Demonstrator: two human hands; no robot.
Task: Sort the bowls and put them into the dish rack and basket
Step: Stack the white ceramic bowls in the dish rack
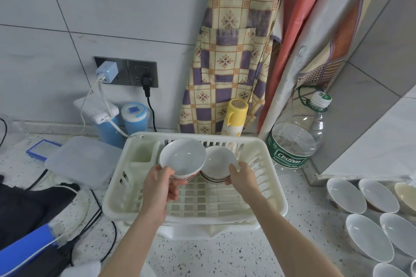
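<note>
- Now your left hand (157,189) pinches a white bowl (182,157) by its near rim, tilted above the dish rack (265,189).
- Your right hand (244,176) clasps a stack of bowls (217,164) inside the rack.
- More bowls (369,236) wait on the counter (225,254), well to the right.

White bowls (182,157) with red marks in cream dish rack (258,148); behind rack, yellow bottle (235,117), purple-yellow checked apron (234,47), blue cups (134,117).
</note>
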